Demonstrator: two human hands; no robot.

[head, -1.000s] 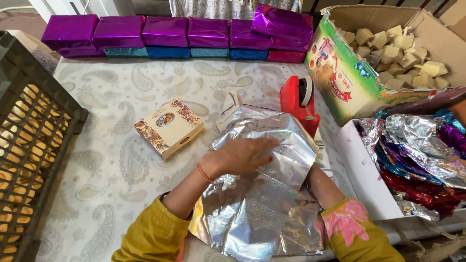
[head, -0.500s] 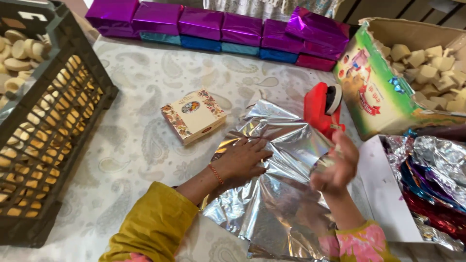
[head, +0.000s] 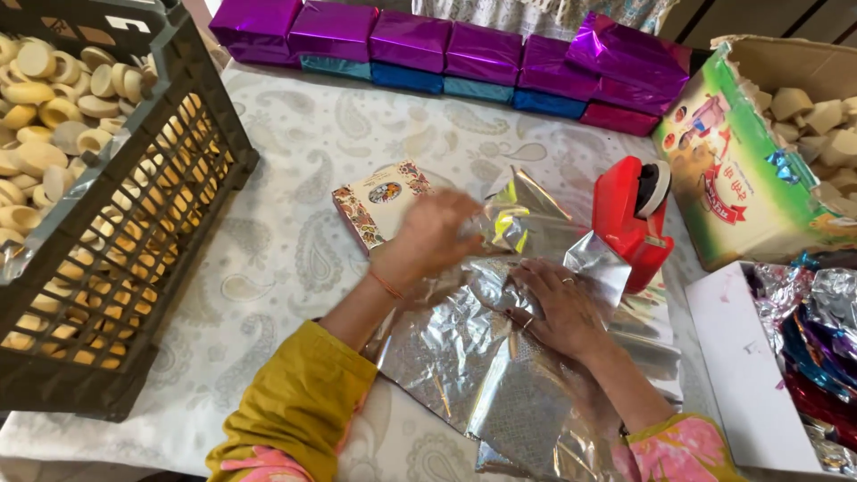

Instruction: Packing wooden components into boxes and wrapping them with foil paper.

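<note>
A pile of silver foil wrapping sheets (head: 464, 357) lies on the table in front of me. My right hand (head: 562, 303) presses flat on the sheets, fingers spread. My left hand (head: 437, 234) is blurred, reaching over the upper left edge of the foil toward a small patterned cardboard box (head: 379, 201) that lies just beyond it; whether it grips the foil I cannot tell. A red tape dispenser (head: 634, 219) stands right of the foil.
A dark plastic crate (head: 134, 268) of pale round pieces fills the left. A row of purple, blue and red wrapped boxes (head: 464, 54) lines the far edge. At right stand a printed carton (head: 741, 178) of pale pieces and a white box (head: 750, 366) of coloured foil.
The view swung left, showing more of the crate. My right hand came down onto the foil sheets. My left hand moved up and left toward the patterned box.
</note>
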